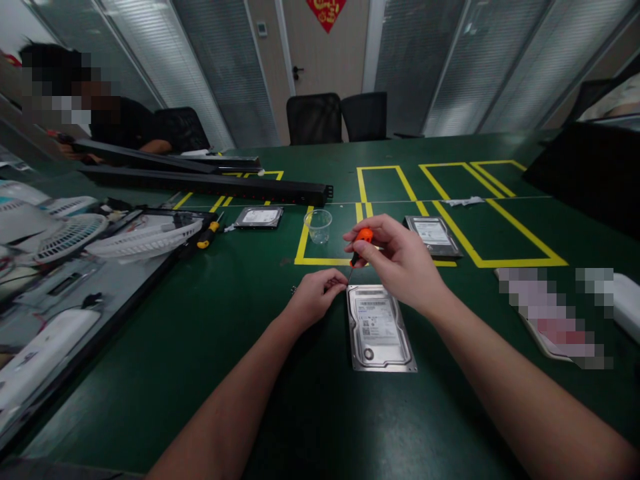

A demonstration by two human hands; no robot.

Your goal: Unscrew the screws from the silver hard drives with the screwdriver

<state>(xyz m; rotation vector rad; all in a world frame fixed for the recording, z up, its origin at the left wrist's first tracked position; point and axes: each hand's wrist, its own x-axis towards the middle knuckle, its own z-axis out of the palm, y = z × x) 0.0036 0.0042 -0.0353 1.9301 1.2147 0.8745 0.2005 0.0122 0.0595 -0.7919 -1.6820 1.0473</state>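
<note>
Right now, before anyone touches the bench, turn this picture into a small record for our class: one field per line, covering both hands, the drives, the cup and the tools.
near drive: flat on the green table, label up
right hand: grips the orange screwdriver, tip at the near drive's far left corner
left hand: fingertips by that same corner; grip unclear
left drive: beyond the hands, label up
right drive: beyond the right hand, label up
cup: clear, upright, between the two farther drives
yellow screwdriver: left of the left drive
</note>
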